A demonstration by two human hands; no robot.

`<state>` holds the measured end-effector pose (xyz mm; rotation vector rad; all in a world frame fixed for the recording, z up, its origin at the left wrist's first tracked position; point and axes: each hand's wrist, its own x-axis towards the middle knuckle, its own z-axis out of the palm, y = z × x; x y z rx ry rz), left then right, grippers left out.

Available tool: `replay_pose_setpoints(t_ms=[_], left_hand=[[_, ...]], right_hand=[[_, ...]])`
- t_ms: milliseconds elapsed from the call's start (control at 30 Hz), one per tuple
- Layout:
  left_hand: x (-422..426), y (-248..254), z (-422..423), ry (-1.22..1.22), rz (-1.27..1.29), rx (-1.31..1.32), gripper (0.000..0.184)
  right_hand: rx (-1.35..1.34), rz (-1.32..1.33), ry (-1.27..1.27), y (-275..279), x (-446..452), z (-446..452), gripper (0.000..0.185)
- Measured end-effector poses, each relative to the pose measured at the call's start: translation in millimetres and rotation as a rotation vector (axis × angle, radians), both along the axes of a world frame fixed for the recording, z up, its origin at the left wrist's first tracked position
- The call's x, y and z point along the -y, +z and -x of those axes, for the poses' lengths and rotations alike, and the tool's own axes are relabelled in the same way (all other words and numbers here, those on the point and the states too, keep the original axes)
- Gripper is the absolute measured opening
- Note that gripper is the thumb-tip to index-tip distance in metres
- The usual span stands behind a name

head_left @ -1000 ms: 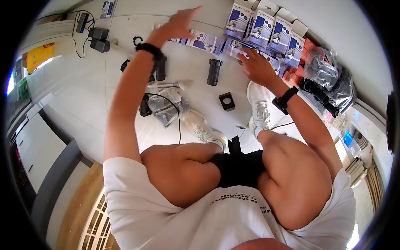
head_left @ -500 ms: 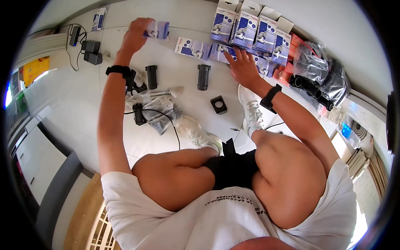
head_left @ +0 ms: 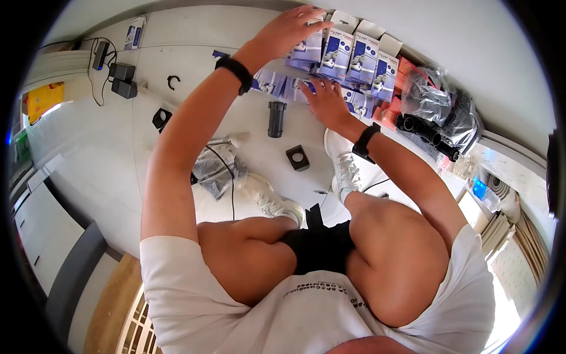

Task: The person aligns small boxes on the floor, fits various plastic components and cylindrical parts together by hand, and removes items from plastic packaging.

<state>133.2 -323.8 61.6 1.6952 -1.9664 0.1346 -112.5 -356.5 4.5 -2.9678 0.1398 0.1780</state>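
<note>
At the top, my left hand [head_left: 290, 30] reaches over the leftmost upright blue-and-white box [head_left: 308, 48], its fingers stretched out across the box's upper part. My right hand [head_left: 330, 105] rests with spread fingers on a row of boxes lying flat, among them one box [head_left: 295, 89] by its fingertips. Left of that lies another flat box [head_left: 268, 82]. Behind my left wrist, a further box [head_left: 219, 54] is mostly hidden. Beside my left hand stand several more upright boxes [head_left: 337, 54] with hanging tabs.
A black tube [head_left: 276, 120] and a black square block [head_left: 297, 158] are on the floor near my shoes. Plastic bags [head_left: 218, 171] lie left; black clamps [head_left: 433, 133] and clear bags [head_left: 427, 94] lie right. Black adapters [head_left: 122, 79] with a cable are far left.
My left hand has let go of the small box at the left and moved right to the upright boxes. My right hand stays on the flat boxes. The view has shifted slightly.
</note>
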Motion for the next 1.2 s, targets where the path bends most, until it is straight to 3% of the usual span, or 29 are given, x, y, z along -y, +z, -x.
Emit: replay_pose_setpoints(t_ms=[33,67,133,167,233,267,333,467,533,567,633,700,733,800,833,867,933,967,1000,1067,1200], left_hand=[[-3.4,-0.2,2.6,0.062,-0.116,-0.03,0.062],[-6.1,-7.4,2.8,0.053,-0.117,-0.028,0.062],[-13.8,-29.0,3.1,0.415,-0.06,-0.293,0.062],[-12.8,-34.4,3.1,0.414,-0.061,-0.287,0.062],[-9.0,-40.0,9.6,0.739,-0.493,-0.942,0.074],[-12.3,-42.6,10.3,0.744,-0.487,-0.947,0.074],[-19.9,-54.1,11.1,0.267,-0.363,-0.721,0.082],[-27.1,-55.7,2.7,0.241,-0.389,-0.689,0.088],[-36.9,-29.0,-1.0,0.241,-0.629,-1.029,0.082],[-44.5,-11.1,-3.1,0.237,-0.632,-1.028,0.082],[-68.8,22.1,-8.3,0.253,-0.901,-1.269,0.082],[-103.2,30.6,-25.0,0.021,-1.08,-1.538,0.08],[-121.3,19.7,-36.5,0.018,-1.092,-1.535,0.08],[-149.2,-12.5,-48.6,-0.2,-1.052,-2.011,0.097],[-147.3,-6.7,-41.9,-0.181,-0.998,-2.065,0.084],[-141.4,-10.3,-35.8,-0.181,-1.004,-2.061,0.084],[-129.5,-25.8,-23.3,0.214,-0.82,-1.967,0.069],[-118.7,-32.0,-22.7,0.387,-0.817,-1.837,0.057],[-109.0,-41.0,-25.0,0.382,-0.826,-1.836,0.057],[-95.4,-57.4,-24.5,0.71,-0.717,-1.511,0.055],[-66.1,-58.3,-37.2,0.598,-0.754,-1.422,0.065]], right_hand=[[0.063,0.028,0.008,1.1,-0.8,-1.6,0.063],[0.064,0.027,-0.002,2.6,0.0,-1.8,0.063],[0.042,-0.013,0.034,6.9,-1.0,-3.4,0.052],[0.047,-0.015,0.033,8.9,-0.7,-5.4,0.052],[0.102,-0.05,0.028,15.3,-0.3,-4.4,0.051],[0.1,-0.048,0.036,18.4,-0.2,-4.5,0.051],[0.094,-0.142,-0.019,30.7,-0.7,-4.0,0.053],[0.128,-0.302,-0.089,58.8,-6.3,-2.3,0.058],[0.051,-0.576,-0.305,73.3,-12.5,-5.5,0.064],[0.051,-0.576,-0.31,73.7,-14.3,-10.3,0.064],[0.204,-0.764,-0.541,71.1,-19.8,-23.0,0.069],[0.263,-0.77,-0.557,75.6,-20.4,-47.9,0.069],[0.327,-0.771,-0.566,77.7,-21.8,-61.8,0.071],[0.366,-0.761,-0.569,79.8,-32.6,-88.2,0.068],[0.404,-0.747,-0.559,77.0,-34.7,-98.4,0.065],[0.407,-0.749,-0.564,73.3,-35.4,-104.8,0.065],[0.352,-0.976,-0.496,53.9,-43.7,-107.9,0.058],[0.401,-0.808,-0.4,46.1,-48.0,-97.4,0.046],[0.401,-0.807,-0.408,49.2,-45.7,-83.3,0.046],[0.081,-0.716,-0.278,58.0,-32.6,-43.7,0.039],[0.06,-0.272,-0.057,34.1,14.6,43.2,0.033]])
